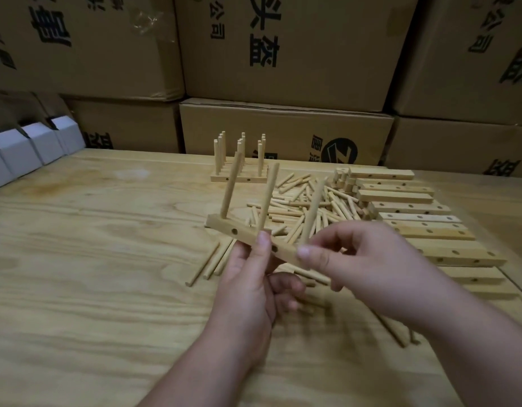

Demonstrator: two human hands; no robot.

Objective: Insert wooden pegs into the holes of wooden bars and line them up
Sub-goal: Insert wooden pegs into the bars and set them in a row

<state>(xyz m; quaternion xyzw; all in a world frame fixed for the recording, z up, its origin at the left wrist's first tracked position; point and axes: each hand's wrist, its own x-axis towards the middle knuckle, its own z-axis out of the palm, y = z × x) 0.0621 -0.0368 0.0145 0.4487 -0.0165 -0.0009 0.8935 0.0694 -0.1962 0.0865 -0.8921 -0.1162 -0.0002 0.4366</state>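
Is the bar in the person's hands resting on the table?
Apart. The head view shows the bar lifted by left hand and right hand, above the table.

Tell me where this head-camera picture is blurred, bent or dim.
Head view: motion blur smears the right hand and the loose pegs under it; the bar held by the left hand is softer than the finished row behind. Wide-angle bending tilts the cardboard boxes at the edges. Lighting is dim and warm, with soft shadows and no glare.
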